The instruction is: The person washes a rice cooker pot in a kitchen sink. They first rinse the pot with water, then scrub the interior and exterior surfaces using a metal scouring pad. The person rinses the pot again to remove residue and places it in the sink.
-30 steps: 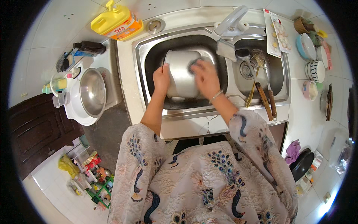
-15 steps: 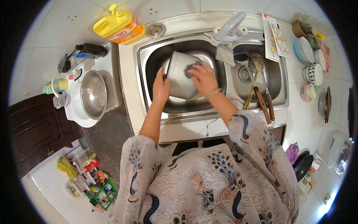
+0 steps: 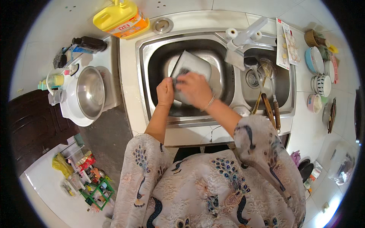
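Observation:
A silvery metal pot (image 3: 199,65) lies tipped on its side in the larger left basin (image 3: 154,68) of the sink. My left hand (image 3: 165,92) is closed at the pot's left edge, around what seems to be its dark handle. In my right hand (image 3: 195,90) is a grey steel wool scourer (image 3: 184,71), pressed on the pot's outer wall near that handle. The right fingers are somewhat blurred and hide part of the scourer.
The faucet (image 3: 247,34) stands behind the divider. The right basin holds a ladle (image 3: 251,62) and a strainer (image 3: 267,68) with long handles. A yellow jug (image 3: 121,21) stands back left; a metal bowl (image 3: 91,93) sits left. Several bowls (image 3: 322,85) line the right counter.
My right hand and the scourer have moved left across the pot, toward my left hand. The left hand keeps its hold, and the whole view has shifted slightly.

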Demonstrator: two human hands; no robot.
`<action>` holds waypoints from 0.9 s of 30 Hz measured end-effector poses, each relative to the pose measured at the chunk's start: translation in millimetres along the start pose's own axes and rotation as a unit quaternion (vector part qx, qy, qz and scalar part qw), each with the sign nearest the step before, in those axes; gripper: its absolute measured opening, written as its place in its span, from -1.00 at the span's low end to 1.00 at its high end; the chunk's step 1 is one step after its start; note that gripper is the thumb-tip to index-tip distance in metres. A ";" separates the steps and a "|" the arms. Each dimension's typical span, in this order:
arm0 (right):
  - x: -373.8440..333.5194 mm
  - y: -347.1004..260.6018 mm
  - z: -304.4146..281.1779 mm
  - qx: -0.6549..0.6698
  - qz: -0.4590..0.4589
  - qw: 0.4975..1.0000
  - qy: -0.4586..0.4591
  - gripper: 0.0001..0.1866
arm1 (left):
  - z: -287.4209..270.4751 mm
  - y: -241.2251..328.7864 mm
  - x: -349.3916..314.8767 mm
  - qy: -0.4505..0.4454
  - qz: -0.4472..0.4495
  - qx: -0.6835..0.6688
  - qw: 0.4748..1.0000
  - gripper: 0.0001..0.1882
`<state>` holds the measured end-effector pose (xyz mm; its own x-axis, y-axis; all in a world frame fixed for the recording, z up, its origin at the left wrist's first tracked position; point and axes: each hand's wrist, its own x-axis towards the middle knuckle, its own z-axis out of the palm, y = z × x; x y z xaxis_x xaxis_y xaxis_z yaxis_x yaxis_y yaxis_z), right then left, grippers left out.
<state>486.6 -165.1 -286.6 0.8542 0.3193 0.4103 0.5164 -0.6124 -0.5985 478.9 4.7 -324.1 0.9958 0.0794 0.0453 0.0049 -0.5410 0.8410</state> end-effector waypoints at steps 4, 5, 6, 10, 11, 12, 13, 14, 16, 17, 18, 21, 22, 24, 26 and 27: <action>26.3 14.6 8.5 0.007 0.122 0.992 -0.005 -0.84 | 4.5 2.4 10.8 0.019 0.061 -0.006 0.998 -0.59; 37.8 32.1 13.1 0.012 0.193 0.981 0.007 -0.84 | 5.2 -0.2 11.0 0.011 0.066 -0.005 0.998 -0.59; 43.4 50.9 17.5 0.022 0.190 0.981 0.020 -0.84 | 3.9 -5.7 9.9 0.005 0.070 -0.002 0.998 -0.59; 30.2 40.6 18.6 0.006 0.096 0.993 0.066 -0.83 | 2.0 -8.7 10.0 -0.025 0.047 -0.004 0.999 -0.60; 22.9 19.8 15.8 -0.010 0.047 0.996 0.070 -0.81 | 2.5 -8.9 9.2 -0.030 0.038 -0.007 0.999 -0.60; 22.0 8.9 12.6 -0.004 0.046 0.998 0.044 -0.81 | 2.3 -8.7 8.0 -0.021 0.041 -0.012 0.999 -0.60; 20.5 0.2 11.4 0.000 0.049 0.999 0.021 -0.80 | 2.3 -11.3 7.0 -0.017 0.046 -0.016 0.999 -0.60; 20.3 -3.5 10.7 0.005 0.053 0.999 -0.002 -0.79 | 2.4 -13.1 6.7 -0.014 0.052 -0.020 0.998 -0.60; 49.7 36.1 11.2 0.041 0.205 0.977 -0.028 -0.81 | 3.1 -11.9 11.2 -0.017 0.053 -0.011 0.998 -0.60; 61.2 57.4 12.6 0.063 0.279 0.957 -0.043 -0.81 | 2.7 -11.7 9.4 -0.017 0.050 -0.004 0.999 -0.60; 61.8 73.0 14.3 0.071 0.285 0.955 -0.040 -0.81 | 4.2 -10.8 8.3 -0.024 0.044 -0.013 0.999 -0.61; 49.2 79.1 19.2 0.045 0.222 0.974 -0.002 -0.80 | 5.8 -7.2 9.5 -0.037 0.032 -0.023 0.999 -0.61; 32.3 51.0 14.8 0.002 0.147 0.989 0.023 -0.79 | 4.9 -3.6 8.9 -0.036 0.025 -0.016 0.999 -0.61; -4.9 -9.2 12.5 0.012 0.189 0.981 -0.046 -0.77 | 3.0 -0.8 9.5 -0.038 0.020 -0.011 0.999 -0.62; -47.1 -26.5 7.5 -0.063 -0.006 0.997 -0.055 -0.78 | 1.4 -6.3 7.3 -0.044 0.018 -0.013 0.999 -0.62; -41.6 -19.4 5.8 -0.054 0.015 0.998 -0.029 -0.78 | 2.9 -8.2 7.2 -0.042 0.025 -0.014 0.999 -0.62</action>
<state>441.4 -162.3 -296.1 0.8733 0.3390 0.3499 0.4830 -0.6961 -0.5312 486.3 7.2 -332.3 0.9989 -0.0177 0.0433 -0.0462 -0.5191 0.8535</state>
